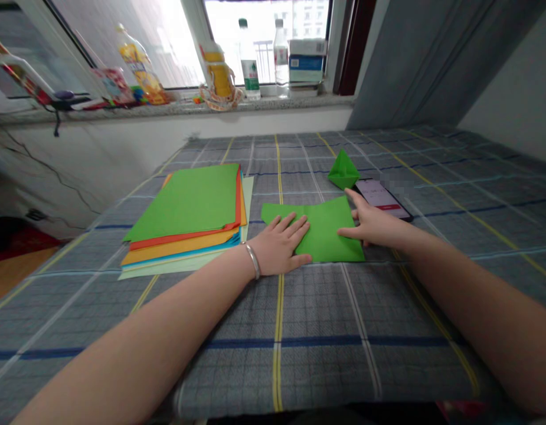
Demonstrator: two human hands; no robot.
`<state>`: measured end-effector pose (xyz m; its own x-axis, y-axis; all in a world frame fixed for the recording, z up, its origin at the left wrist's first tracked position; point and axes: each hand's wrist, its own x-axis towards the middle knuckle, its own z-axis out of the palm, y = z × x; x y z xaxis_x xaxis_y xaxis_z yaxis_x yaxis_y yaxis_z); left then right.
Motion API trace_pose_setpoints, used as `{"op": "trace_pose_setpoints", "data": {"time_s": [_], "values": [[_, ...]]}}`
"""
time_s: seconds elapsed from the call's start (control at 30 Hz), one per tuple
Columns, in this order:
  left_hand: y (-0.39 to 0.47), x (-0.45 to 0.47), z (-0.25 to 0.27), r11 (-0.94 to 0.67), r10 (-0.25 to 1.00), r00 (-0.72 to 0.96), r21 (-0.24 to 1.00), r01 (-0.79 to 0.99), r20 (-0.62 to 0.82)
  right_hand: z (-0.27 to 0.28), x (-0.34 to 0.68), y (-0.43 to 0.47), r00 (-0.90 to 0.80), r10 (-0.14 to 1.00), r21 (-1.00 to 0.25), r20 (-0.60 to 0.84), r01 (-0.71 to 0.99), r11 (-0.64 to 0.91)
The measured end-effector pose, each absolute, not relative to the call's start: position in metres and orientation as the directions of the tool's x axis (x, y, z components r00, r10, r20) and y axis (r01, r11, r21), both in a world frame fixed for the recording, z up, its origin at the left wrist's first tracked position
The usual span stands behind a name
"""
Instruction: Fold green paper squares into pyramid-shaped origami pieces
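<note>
1. Head view: a green sheet [326, 233] is laid flat on the checked cloth [317, 372], between its near and far edges and apart from both.
2. The sheet is pressed by the left hand [281, 242], fingers spread, nothing gripped. If that palm were dragged sideways, the paper could be skewed or wrinkled.
3. The right hand [370, 223] is placed at the sheet's right edge, thumb and forefinger apart; whether paper is pinched by the curled fingers cannot be told. If that edge were tugged against the pinned side, a tear could be caused.
4. The phone [383, 199] and folded green piece [343, 171], set toward the cloth's far edge, could be knocked by a careless reach.
5. The paper stack [188, 200], nearer the cloth's left edge, could be shifted if brushed by the left forearm [175, 313].
</note>
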<state>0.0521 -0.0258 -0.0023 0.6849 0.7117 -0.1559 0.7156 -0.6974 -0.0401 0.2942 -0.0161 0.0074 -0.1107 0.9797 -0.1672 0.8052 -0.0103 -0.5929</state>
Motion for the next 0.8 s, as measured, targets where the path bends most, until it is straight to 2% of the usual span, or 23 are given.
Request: {"op": "trace_pose_setpoints", "data": {"time_s": [0.13, 0.3, 0.37, 0.43, 0.57, 0.7, 0.8], "values": [[-0.026, 0.053, -0.008, -0.640, 0.768, 0.637, -0.033, 0.768, -0.060, 0.012, 0.300, -0.015, -0.197, 0.957, -0.632, -0.214, 0.775, 0.018], [-0.021, 0.051, -0.011, -0.664, 0.747, 0.663, -0.011, 0.747, -0.046, 0.019, 0.308, -0.012, -0.270, 0.916, -0.568, -0.298, 0.821, 0.058], [-0.020, 0.051, -0.012, -0.663, 0.748, 0.663, -0.007, 0.749, -0.027, 0.020, 0.311, -0.011, -0.304, 0.924, -0.508, -0.231, 0.848, 0.152], [-0.018, 0.050, -0.013, -0.664, 0.748, 0.664, -0.003, 0.748, -0.007, 0.019, 0.316, -0.010, -0.368, 0.924, -0.420, -0.104, 0.858, 0.294], [-0.013, 0.048, -0.013, -0.686, 0.727, 0.686, 0.036, 0.727, 0.002, 0.013, 0.325, -0.007, -0.523, 0.847, -0.339, 0.095, 0.783, 0.522], [-0.009, 0.046, -0.012, -0.712, 0.701, 0.713, 0.072, 0.699, 0.000, 0.012, 0.325, -0.009, -0.591, 0.777, -0.235, 0.219, 0.741, 0.630], [-0.011, 0.046, -0.012, -0.698, 0.715, 0.698, 0.057, 0.714, 0.018, 0.013, 0.321, -0.011, -0.650, 0.727, -0.208, 0.220, 0.697, 0.686]]}}
